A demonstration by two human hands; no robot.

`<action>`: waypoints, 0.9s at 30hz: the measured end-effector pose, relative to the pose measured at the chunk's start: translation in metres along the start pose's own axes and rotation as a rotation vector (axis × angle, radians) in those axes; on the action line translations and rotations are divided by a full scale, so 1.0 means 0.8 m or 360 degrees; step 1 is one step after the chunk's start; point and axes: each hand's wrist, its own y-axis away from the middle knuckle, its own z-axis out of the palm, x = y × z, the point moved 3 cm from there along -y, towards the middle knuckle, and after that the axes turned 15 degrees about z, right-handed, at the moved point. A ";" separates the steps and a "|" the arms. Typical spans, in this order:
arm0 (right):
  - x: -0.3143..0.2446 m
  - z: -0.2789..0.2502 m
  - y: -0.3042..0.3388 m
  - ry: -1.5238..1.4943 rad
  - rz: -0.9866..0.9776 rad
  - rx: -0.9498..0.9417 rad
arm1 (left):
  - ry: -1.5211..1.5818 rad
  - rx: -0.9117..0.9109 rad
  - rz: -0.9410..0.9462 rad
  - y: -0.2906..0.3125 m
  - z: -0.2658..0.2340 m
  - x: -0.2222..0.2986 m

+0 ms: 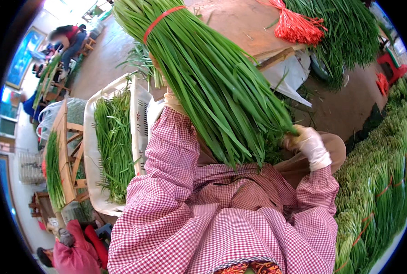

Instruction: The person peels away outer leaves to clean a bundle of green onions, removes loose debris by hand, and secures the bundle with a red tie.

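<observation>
A thick bundle of garlic chives (212, 86) slants across my lap, its pale stems at the upper left and its leaf tips at the lower right. A red tie (160, 23) circles it near the stem end. My left hand (171, 97), gloved and largely hidden, is closed against the bundle's left side and underside, supporting it. At the other end my right hand (305, 144), in a whitish glove, has its fingers closed at the leaf tips. Some loose leaves hang below that hand.
A white plastic crate (139, 114) of loose greens stands at left, beside a wooden stand (66, 160). Ahead is a wooden board (231, 27) with red ties (299, 28) and more chives (338, 36). Tied bundles (377, 182) line the right. People sit at far left.
</observation>
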 end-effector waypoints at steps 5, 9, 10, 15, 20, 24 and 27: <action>-0.001 -0.119 -0.025 -0.0243 -0.0219 0.0931 | -0.0036 -0.0070 -0.0003 -0.013 0.000 -0.015; -0.142 -0.151 0.029 -0.1327 -0.1051 0.0586 | -0.0046 -0.0082 -0.0043 -0.006 -0.009 -0.029; -0.164 -0.144 0.039 -0.0953 -0.1078 0.0634 | -0.0023 -0.0091 -0.0082 -0.003 -0.011 -0.044; -0.167 -0.087 0.025 -0.0474 -0.1245 0.0882 | -0.0070 -0.0044 -0.0031 -0.002 -0.020 -0.046; -0.035 -0.039 -0.012 -0.0753 -0.0344 0.0110 | -0.0231 -0.0016 0.0088 -0.017 -0.010 -0.013; 0.074 0.001 -0.090 0.0866 0.0148 -0.0008 | -0.0417 0.0070 0.0182 -0.021 -0.012 -0.005; 0.100 -0.024 -0.089 0.0455 0.0257 0.0019 | -0.0323 0.0104 0.0120 -0.020 -0.010 -0.008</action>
